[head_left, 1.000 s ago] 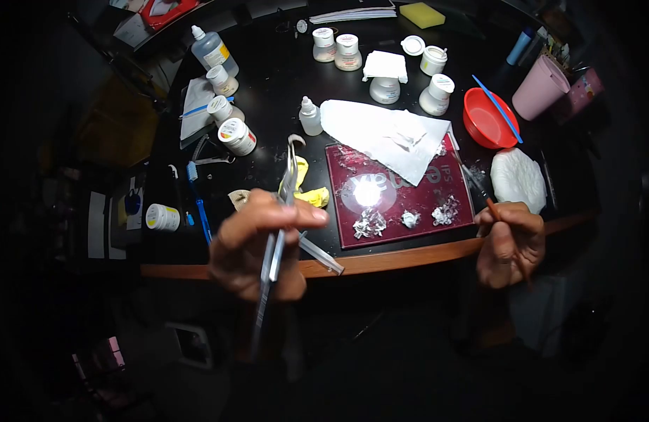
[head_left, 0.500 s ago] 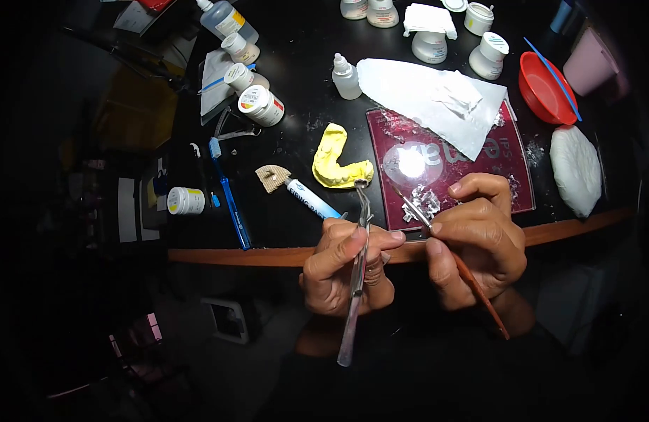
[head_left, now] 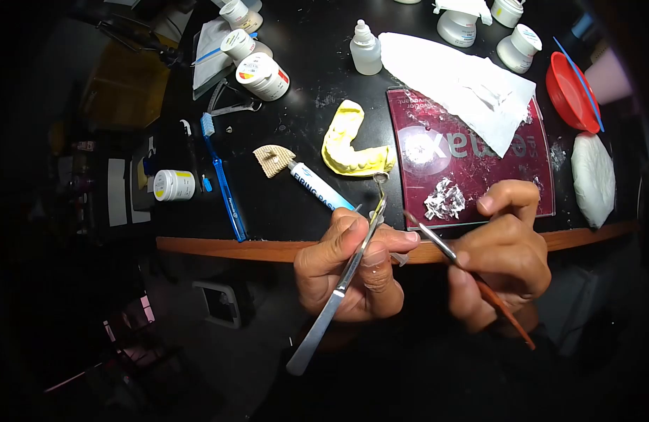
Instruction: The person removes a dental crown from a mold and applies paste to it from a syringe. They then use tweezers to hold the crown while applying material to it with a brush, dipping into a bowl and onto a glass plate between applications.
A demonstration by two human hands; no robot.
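My left hand (head_left: 345, 274) is closed around a pair of tweezers (head_left: 316, 332), whose handle slants down to the left. The tips hold a small ring-like piece (head_left: 381, 178), possibly a dental crown, just below the yellow dental cast (head_left: 352, 156). In my right hand (head_left: 511, 253) a fine brush (head_left: 437, 242) with a metal ferrule and reddish-brown handle is pinched. Its tip points up and left, near the front left corner of the maroon slab (head_left: 497, 184) and apart from the tweezers. White crumbly material (head_left: 444, 200) sits on that slab.
A white paper (head_left: 437, 77) covers the slab's back edge. Left of the cast lie a Firing Paste syringe (head_left: 321, 186), a tan honeycomb tray (head_left: 272, 162) and a blue toothbrush (head_left: 229, 197). Jars and a dropper bottle (head_left: 366, 53) stand behind; a red bowl (head_left: 573, 93) is at right.
The tweezers have turned, their handle end swinging left. My right hand has drawn the brush back from the white material, down and right. The camera view has shifted slightly.
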